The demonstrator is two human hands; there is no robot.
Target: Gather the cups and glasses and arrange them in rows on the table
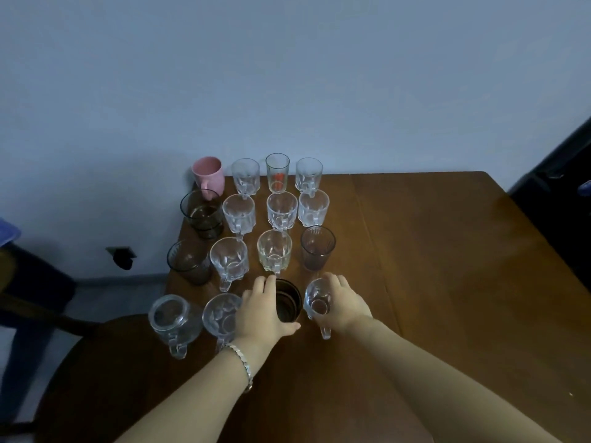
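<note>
Several cups and glasses stand in rows on the left part of a brown wooden table (447, 251). A pink mug (208, 174) is at the back left, with a tall glass with a red print (277, 172) near it. In the front row, my left hand (260, 311) wraps around a dark glass (288, 302), thumb at its near side. My right hand (340, 300) grips a clear handled glass mug (317, 302) from the right. Two more clear mugs (172, 318) (220, 314) stand left of my left hand.
A pale wall rises behind the table. A dark chair seat (105, 362) sits at the table's left front. Dark furniture (563, 187) stands at the right. A smoky tumbler (317, 247) stands just behind my right hand. Bare tabletop spreads to the right.
</note>
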